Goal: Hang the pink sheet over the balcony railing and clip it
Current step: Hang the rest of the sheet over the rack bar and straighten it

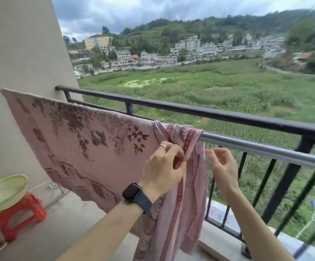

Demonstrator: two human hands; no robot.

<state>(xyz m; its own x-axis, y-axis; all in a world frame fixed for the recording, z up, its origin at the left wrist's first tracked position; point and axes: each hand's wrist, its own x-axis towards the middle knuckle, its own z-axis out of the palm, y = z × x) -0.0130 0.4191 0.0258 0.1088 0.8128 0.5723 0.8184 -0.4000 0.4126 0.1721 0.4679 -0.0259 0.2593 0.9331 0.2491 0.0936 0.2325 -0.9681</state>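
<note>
The pink sheet (89, 140) with a dark floral print hangs over a silver pole (266, 149) that runs just inside the black balcony railing (209, 112). Its left part is spread flat. Its right end is bunched into folds that droop from the pole. My left hand (164, 166), with a ring and a dark watch, pinches a fold of the bunched end just below the pole. My right hand (222, 162) is a little to the right of the bunch, fingers loosely curled, its fingertips at the cloth's edge. No clip is visible.
A pale green basin (4, 191) sits on a red plastic stool (21, 215) at the lower left. A beige wall (21, 53) closes the left side. Black vertical railing bars (292, 178) stand to the right, with fields and houses far beyond.
</note>
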